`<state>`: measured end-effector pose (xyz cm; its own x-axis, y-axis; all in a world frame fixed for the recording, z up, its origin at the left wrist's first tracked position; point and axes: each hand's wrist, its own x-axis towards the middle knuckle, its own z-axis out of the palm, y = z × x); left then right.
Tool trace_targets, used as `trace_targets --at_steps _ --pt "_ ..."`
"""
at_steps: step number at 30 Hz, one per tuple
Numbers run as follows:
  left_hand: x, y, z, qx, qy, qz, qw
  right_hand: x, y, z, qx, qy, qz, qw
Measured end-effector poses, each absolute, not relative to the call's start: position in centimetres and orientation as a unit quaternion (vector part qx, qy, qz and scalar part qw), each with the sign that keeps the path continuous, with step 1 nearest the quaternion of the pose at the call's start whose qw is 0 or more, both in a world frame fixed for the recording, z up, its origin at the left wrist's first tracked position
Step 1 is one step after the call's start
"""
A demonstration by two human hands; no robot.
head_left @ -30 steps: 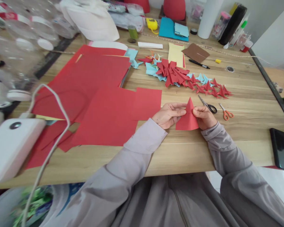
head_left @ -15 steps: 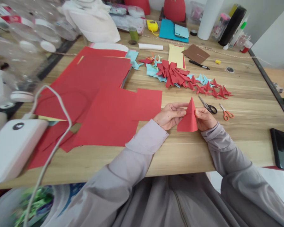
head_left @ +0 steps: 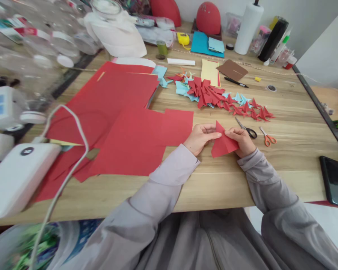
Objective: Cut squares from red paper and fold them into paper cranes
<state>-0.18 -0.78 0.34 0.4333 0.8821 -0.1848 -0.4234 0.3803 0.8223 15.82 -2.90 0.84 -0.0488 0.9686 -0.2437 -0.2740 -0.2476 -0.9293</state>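
A folded red paper triangle [head_left: 223, 144] is held just above the wooden table [head_left: 287, 157] near its front edge. My left hand [head_left: 198, 138] pinches its left side and tip. My right hand [head_left: 242, 141] grips its right edge, fingers curled over the paper. The triangle leans to the left, its point toward my left fingers. A red square sheet [head_left: 146, 140] lies just left of my left hand.
Large red sheets [head_left: 109, 93] cover the left of the table. A row of folded red and blue paper pieces [head_left: 219, 97] lies beyond my hands. Black scissors [head_left: 246, 128] and orange scissors [head_left: 267, 137] lie to the right, a phone [head_left: 334, 182] at the right edge, a white device [head_left: 15, 176] front left.
The red triangle stood upright with its tip up; now it is tilted left and lower. The camera has tipped slightly, shifting the scene down.
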Motion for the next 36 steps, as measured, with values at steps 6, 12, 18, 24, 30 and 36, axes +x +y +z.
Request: trace_targets --at_steps 6,12,18,24,30,36 --pt "-0.1 -0.4 0.4 0.327 0.344 0.505 0.721 15.6 -3.0 0.7 -0.434 -0.405 0.624 0.508" --pt "0.1 -0.2 0.0 0.338 0.364 0.528 0.689 15.5 -2.8 -0.2 -0.449 -0.496 0.497 0.554" --pt "0.1 -0.3 -0.3 0.384 0.395 0.499 0.669 15.8 -2.7 -0.3 -0.474 -0.503 0.46 0.557" --pt "0.2 -0.5 -0.2 0.386 0.383 0.502 0.672 15.7 -2.9 -0.4 -0.489 -0.502 0.469 0.537" --pt "0.1 -0.6 0.0 0.399 0.343 0.482 0.701 15.5 -3.1 0.2 -0.49 -0.411 0.533 0.554" --pt "0.2 -0.7 0.0 0.46 0.293 0.462 0.699 15.3 -3.2 1.5 -0.5 -0.323 0.605 0.529"
